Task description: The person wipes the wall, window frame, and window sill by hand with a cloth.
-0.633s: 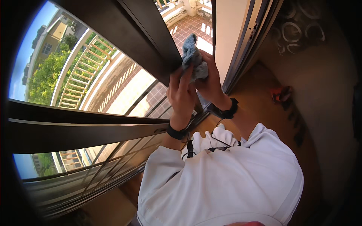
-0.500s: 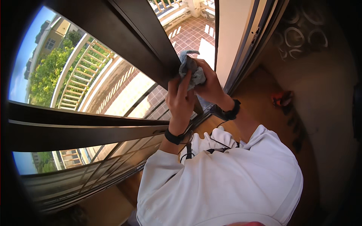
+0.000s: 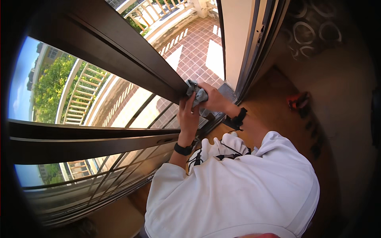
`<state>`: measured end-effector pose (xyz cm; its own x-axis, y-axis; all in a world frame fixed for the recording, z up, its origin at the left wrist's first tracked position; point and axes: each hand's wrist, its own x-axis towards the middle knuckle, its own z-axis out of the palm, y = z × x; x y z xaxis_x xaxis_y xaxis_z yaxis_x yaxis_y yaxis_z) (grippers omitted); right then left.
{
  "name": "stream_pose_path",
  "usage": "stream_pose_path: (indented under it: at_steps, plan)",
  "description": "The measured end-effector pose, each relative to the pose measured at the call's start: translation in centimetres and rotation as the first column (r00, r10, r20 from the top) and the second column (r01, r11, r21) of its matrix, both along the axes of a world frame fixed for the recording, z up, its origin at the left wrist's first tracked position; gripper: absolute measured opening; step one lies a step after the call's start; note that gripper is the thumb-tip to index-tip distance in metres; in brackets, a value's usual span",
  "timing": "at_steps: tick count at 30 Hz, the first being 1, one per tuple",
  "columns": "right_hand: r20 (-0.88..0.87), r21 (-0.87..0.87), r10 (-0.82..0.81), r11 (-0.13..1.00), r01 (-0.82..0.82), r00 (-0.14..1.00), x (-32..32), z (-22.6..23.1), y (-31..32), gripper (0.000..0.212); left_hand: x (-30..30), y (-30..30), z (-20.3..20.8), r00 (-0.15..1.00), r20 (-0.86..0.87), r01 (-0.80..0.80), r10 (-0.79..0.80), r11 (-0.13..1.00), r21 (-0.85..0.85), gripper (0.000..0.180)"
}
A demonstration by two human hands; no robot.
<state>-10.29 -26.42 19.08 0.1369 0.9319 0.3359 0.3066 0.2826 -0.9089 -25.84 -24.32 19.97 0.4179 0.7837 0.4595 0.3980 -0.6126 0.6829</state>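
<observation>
A crumpled grey-blue cloth (image 3: 197,93) is bunched against the edge of a dark brown sliding-door frame (image 3: 135,59). My right hand (image 3: 214,98) grips the cloth from its right side, with the fingers folded into it. My left hand (image 3: 188,119) is on the near side, its fingers raised and pressing the cloth against the frame edge. Part of the fingertips is hidden by the cloth and frame. Each wrist wears a black band.
Sunlit balcony tiles (image 3: 194,51) and a cream railing (image 3: 85,89) lie beyond the door. A second dark door rail (image 3: 95,146) runs left of me. Door tracks (image 3: 264,43) stand to the right. A red object (image 3: 297,102) lies on the brown wooden floor (image 3: 270,95).
Both hands and the cloth have moved down along the frame edge, toward me. The cloth looks more tightly bunched. The door frame sits differently in view.
</observation>
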Motion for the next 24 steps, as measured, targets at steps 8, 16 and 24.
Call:
stream_pose_path:
  at_steps: [8,16,24]
  plan:
    - [-0.059,-0.023,0.027,0.999,-0.028,0.998,-0.1,0.5,-0.2,0.067,0.6,-1.0,1.3,0.997,0.0,-0.082,0.082,0.997,0.0,0.039]
    - [-0.051,0.21,-0.058,0.975,0.067,0.997,5.8,5.7,-2.7,0.073,7.7,-1.7,5.3,0.987,0.158,-0.005,-0.03,0.976,0.219,0.041]
    - [-0.007,0.261,-0.638,0.742,0.617,0.77,15.8,3.4,-7.1,0.072,21.6,-2.5,5.3,0.941,0.115,0.295,-0.319,0.936,0.191,0.046]
